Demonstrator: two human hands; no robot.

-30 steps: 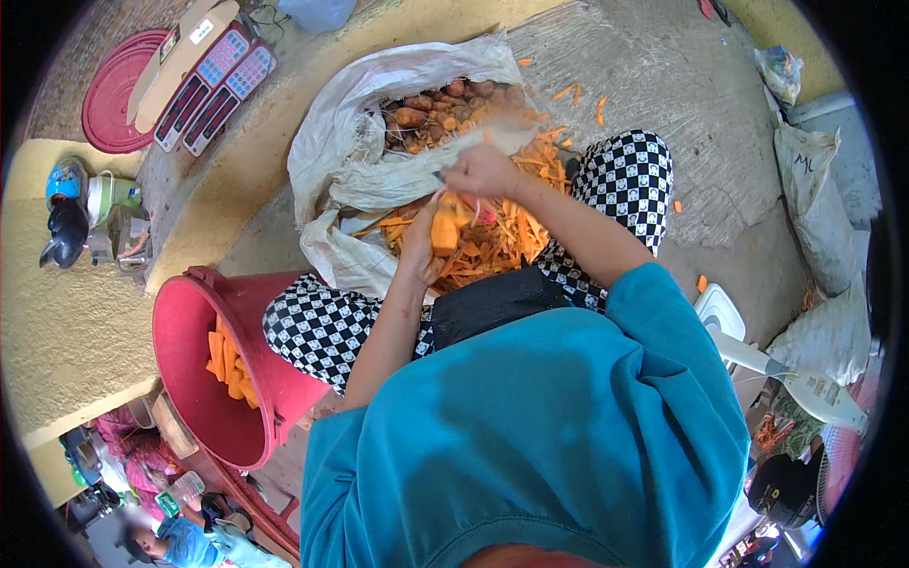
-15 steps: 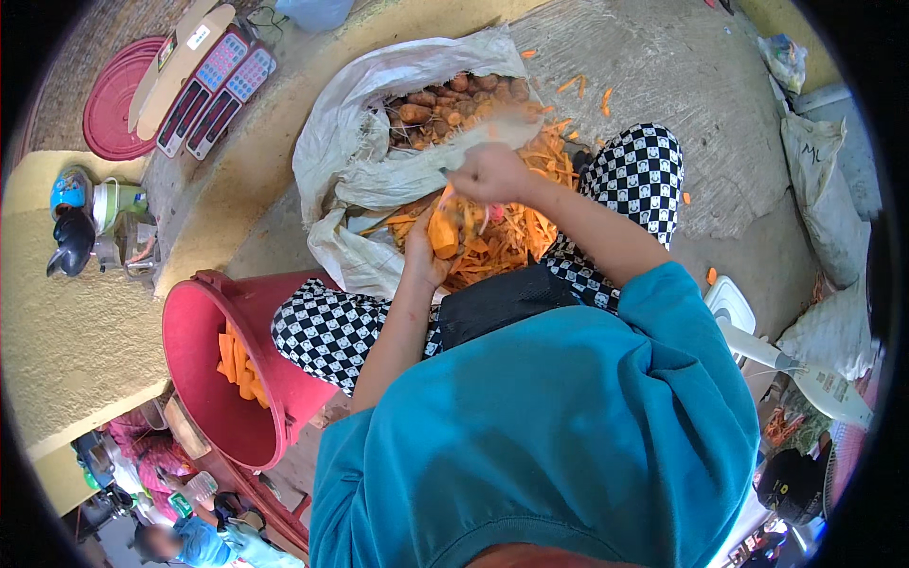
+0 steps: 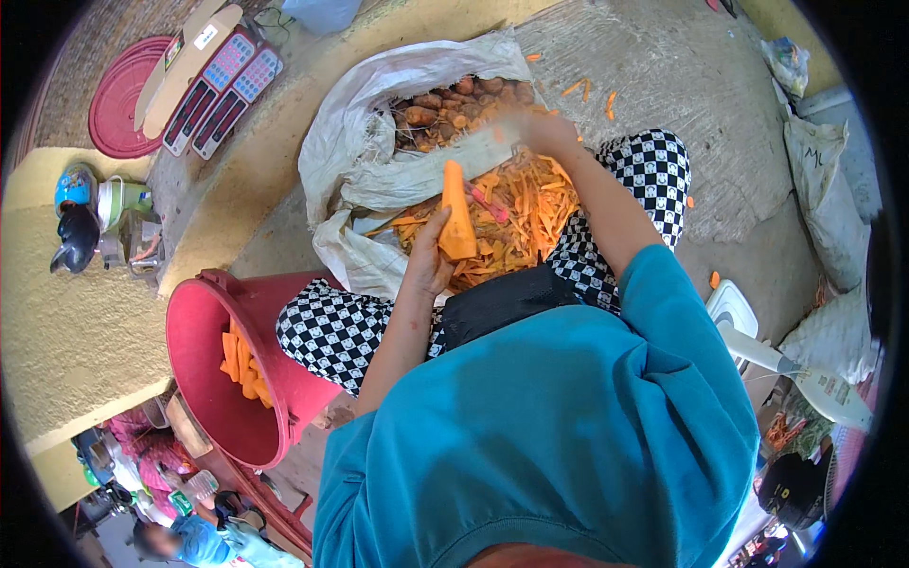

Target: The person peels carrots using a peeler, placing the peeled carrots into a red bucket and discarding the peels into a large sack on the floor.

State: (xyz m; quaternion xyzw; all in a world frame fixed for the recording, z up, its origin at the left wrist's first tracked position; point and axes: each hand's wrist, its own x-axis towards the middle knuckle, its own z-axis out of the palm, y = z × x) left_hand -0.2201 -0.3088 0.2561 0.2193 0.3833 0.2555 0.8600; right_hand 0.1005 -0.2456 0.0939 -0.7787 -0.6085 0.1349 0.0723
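My left hand is closed around the thick end of a peeled orange carrot, whose narrow end points away from me. My right hand is off to the right and farther away, over the edge of the white woven sack. Motion smears its fingers, so I cannot make out what they hold. Under both hands lies a heap of orange peelings, with a pinkish-red object on it that I cannot identify. Behind the heap, unpeeled brown-orange carrots fill the sack's opening.
At my left knee a tilted red bucket holds peeled carrots. Two keypad devices and a red lid lie at upper left. A white scale stands at right, near filled sacks. Loose peelings dot the concrete floor.
My right hand has swung away from the carrot, to the right and farther out. The carrot, now fully visible, stays in my left hand.
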